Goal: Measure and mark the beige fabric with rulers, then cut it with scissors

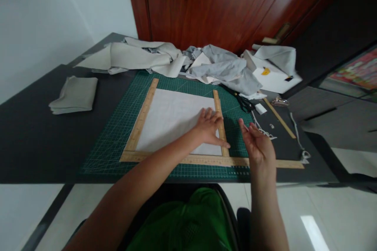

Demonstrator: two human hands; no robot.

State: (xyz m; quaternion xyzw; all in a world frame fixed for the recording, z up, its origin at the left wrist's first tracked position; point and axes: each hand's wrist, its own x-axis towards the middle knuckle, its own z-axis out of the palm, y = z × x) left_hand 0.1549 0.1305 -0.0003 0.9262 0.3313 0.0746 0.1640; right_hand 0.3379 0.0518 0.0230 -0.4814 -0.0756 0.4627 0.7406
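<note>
- Dark bench (pixel 29 141), green mat (pixel 108 160); white cloth (pixel 173 115) lies there, edged by wooden rulers (pixel 144 113).
- Left hand (pixel 209 127): grip spread wide (over cloth and ruler).
- Right hand (pixel 259 145) raised; cannot tell if grip holds anything.

Looked dim overall, with a cool, greyish cast. Shone brightest at lower right, in one hard white streak of glare on the tiled floor (pixel 315 233). Gleamed faintly off the red door (pixel 200 8); sank to near black at upper right. Cast a soft shadow on the white cloth (pixel 171 113) beside the left hand (pixel 208 126). Smudged the markings on the wooden rulers (pixel 143 114); stretched and slanted toward the edges.
</note>
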